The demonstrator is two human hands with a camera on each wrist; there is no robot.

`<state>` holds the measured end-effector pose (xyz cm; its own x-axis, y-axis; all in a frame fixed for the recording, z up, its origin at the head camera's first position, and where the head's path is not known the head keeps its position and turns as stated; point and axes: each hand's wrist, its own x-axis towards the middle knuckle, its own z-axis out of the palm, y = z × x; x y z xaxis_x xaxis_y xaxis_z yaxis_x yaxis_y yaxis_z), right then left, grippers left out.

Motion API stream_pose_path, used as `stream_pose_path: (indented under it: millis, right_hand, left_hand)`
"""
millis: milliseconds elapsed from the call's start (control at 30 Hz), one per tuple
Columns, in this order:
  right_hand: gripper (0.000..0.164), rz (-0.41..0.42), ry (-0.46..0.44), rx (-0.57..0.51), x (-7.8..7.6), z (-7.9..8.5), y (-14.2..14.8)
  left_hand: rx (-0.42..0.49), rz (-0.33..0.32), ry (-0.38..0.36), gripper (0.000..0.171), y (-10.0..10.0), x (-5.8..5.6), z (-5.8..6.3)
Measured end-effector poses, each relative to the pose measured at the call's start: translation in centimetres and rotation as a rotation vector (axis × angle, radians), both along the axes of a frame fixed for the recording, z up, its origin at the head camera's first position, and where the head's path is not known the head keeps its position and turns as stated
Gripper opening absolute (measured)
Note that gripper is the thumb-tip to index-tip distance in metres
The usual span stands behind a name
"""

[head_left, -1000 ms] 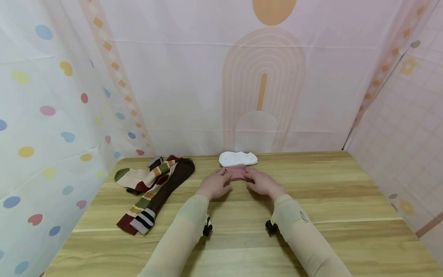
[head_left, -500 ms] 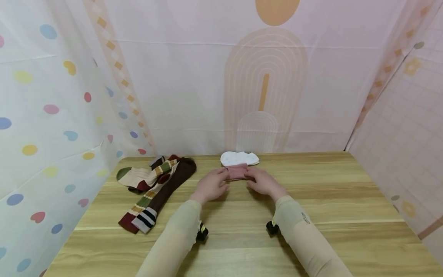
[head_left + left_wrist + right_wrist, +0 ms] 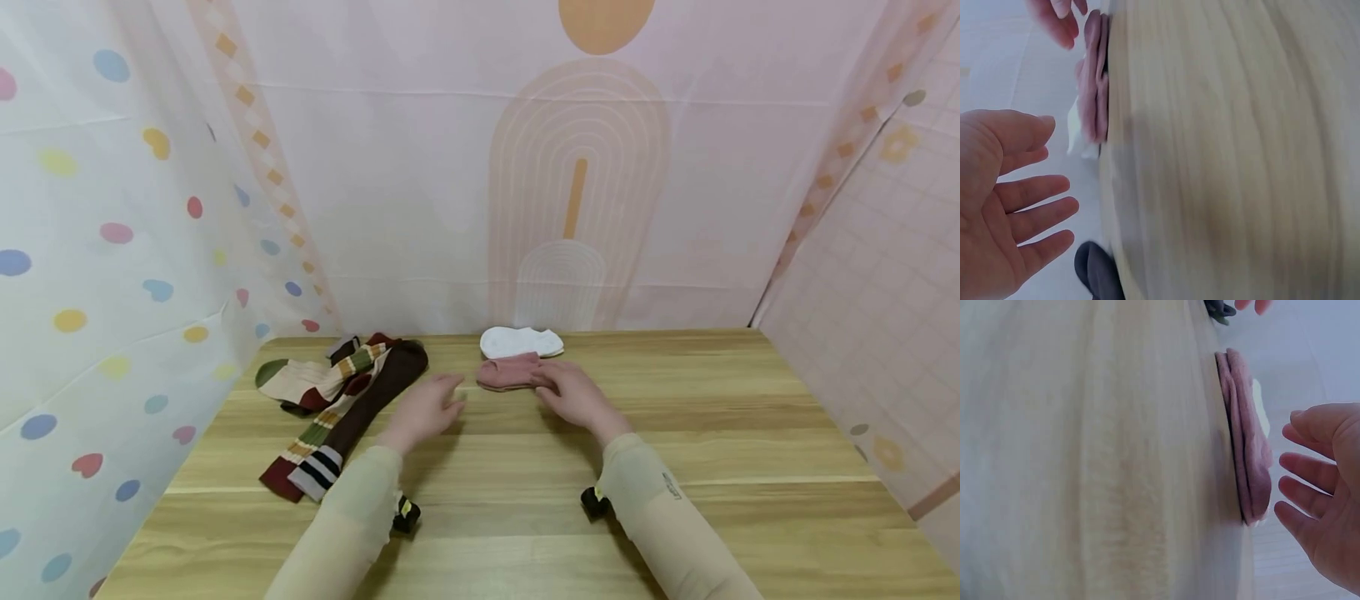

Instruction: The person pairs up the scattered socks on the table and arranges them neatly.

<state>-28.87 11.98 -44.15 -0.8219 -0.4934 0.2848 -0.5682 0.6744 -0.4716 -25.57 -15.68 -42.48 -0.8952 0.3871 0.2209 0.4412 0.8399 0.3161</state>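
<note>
A pair of pink socks [image 3: 508, 372] lies stacked flat on the wooden table, just in front of a pair of white socks [image 3: 519, 342]. My left hand [image 3: 424, 412] hovers to the left of the pink pair, fingers extended and holding nothing. At the pink pair's right end is my right hand [image 3: 576, 395], its fingertips overlapping the socks in the head view. The right wrist view shows the right hand's fingers [image 3: 1300, 465] relaxed and apart from the pink socks [image 3: 1250, 437]. In the left wrist view the left palm [image 3: 997, 206] faces the socks with fingers spread.
On the left of the table lies a loose heap of long socks: a cream one with green and dark red parts [image 3: 300, 382], striped ones, and a dark brown one [image 3: 378, 392] with a striped cuff. Patterned curtains [image 3: 420, 167] hang behind the table [image 3: 510, 517] and at both sides.
My left hand has let go of the pink socks' left end and moved left toward me, uncovering that end. The right hand has stayed near the right end.
</note>
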Motion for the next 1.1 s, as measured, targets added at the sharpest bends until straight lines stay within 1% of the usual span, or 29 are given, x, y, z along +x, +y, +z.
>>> stream_pose_path:
  millis: [100,200,367,533,600,700,733,833,900,967,1000,1100]
  right_hand:
    - [0.035,-0.002,-0.002,-0.019,0.3,0.2,-0.1]
    - [0.035,0.004,0.006,-0.047,0.6,0.3,-0.1]
    - [0.032,0.046,0.031,-0.102,1.1,0.4,-0.3]
    - [0.031,0.099,0.102,-0.146,1.6,0.6,-0.8]
    - [0.032,0.140,0.133,-0.175,1.7,0.7,-1.2]
    - [0.039,0.200,0.161,-0.215,1.8,0.7,-1.8]
    - [0.041,0.219,0.155,-0.232,1.8,0.7,-2.0]
    - [0.043,0.218,0.104,-0.275,2.0,0.5,-2.6]
    - [0.042,0.197,0.055,-0.297,2.2,0.3,-3.0]
    - [0.039,0.163,0.021,-0.307,2.5,0.2,-3.2]
    - [0.040,0.160,0.005,-0.310,2.7,0.2,-3.3]
    - [0.039,0.136,-0.001,-0.299,3.1,0.1,-3.5]
  left_hand:
    - [-0.006,0.051,0.011,0.046,-1.1,0.3,0.2]
    - [-0.024,0.094,-0.003,0.047,-2.1,0.3,0.4]
    - [-0.018,0.105,-0.006,0.048,-3.7,0.6,0.6]
    - [-0.004,0.113,0.021,0.047,-5.1,1.0,0.6]
    - [0.006,0.126,0.024,0.047,-5.6,1.2,0.6]
    - [0.036,0.153,0.015,0.048,-6.2,1.5,0.8]
    - [0.044,0.162,0.013,0.049,-6.4,1.6,0.8]
    - [0.071,0.184,0.001,0.049,-6.9,1.9,1.1]
    - [0.082,0.196,-0.006,0.048,-7.4,2.1,1.1]
    - [0.086,0.205,-0.013,0.047,-7.9,2.4,1.1]
    - [0.089,0.210,-0.014,0.047,-8.2,2.5,1.1]
    - [0.091,0.225,-0.017,0.046,-9.0,3.1,1.2]
